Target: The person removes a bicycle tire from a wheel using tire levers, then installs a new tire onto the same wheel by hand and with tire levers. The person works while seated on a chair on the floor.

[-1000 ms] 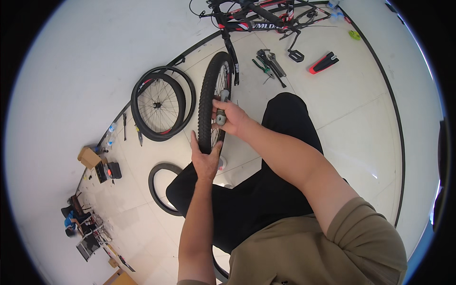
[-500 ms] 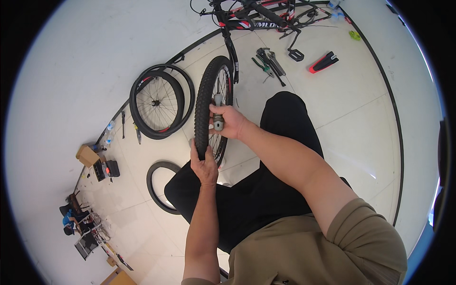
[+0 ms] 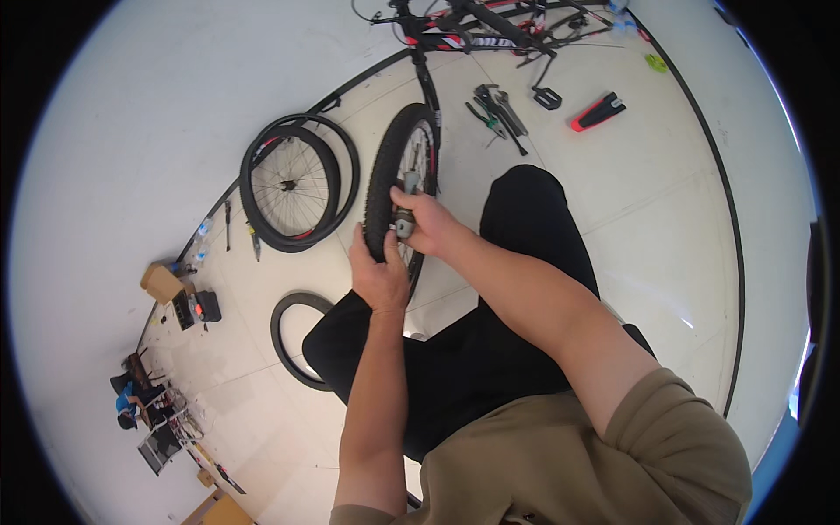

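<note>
wheel (image 3: 381,185) is pointing its long axis away, near side sitting clasped in left grip (image 3: 380,278); right grip (image 3: 427,222) is grasping grey tool (image 3: 404,226).

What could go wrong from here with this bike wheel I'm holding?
The bicycle wheel, held on edge, might tip if the left hand loosens its grip. The grey-handled tool in the right hand could slip and scrape the wheel. The bicycle fork appears close by, so the wheel might knock it.

Rough matt rubber tyre (image 3: 383,179), smooth grey plastic-looking tool (image 3: 404,223)
</note>
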A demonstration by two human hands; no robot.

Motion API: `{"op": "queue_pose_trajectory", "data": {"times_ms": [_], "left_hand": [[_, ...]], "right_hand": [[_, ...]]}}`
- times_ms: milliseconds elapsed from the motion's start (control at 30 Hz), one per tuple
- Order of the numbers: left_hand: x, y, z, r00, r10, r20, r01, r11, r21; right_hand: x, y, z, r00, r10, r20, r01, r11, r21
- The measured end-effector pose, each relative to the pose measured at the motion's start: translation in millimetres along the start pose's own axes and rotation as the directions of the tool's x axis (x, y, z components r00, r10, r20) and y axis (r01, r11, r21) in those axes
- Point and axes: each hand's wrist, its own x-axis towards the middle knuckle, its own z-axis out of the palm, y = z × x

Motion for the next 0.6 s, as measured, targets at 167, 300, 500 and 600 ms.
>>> {"op": "queue_pose_trajectory", "data": {"times_ms": [167, 300, 500, 600], "left_hand": [[0, -7, 2, 0.998, 0.067, 0.019, -0.069, 0.989, 0.132], [-1, -15, -4, 0.996, -0.042, 0.075, 0.051, 0.991, -0.121], [2, -37, -6, 0.989, -0.101, 0.112, 0.135, 0.924, -0.359], [6, -35, -6, 0.989, -0.097, 0.115, 0.136, 0.905, -0.402]], "right_hand": [[-9, -6, 15, 0.999, 0.031, -0.043, -0.033, 0.999, -0.042], [-15, -9, 15, 0.993, 0.068, -0.101, -0.086, 0.979, -0.183], [-18, -6, 23, 0.987, 0.071, -0.147, -0.109, 0.957, -0.268], [-17, -9, 22, 0.987, 0.088, -0.135, -0.124, 0.949, -0.291]]}}
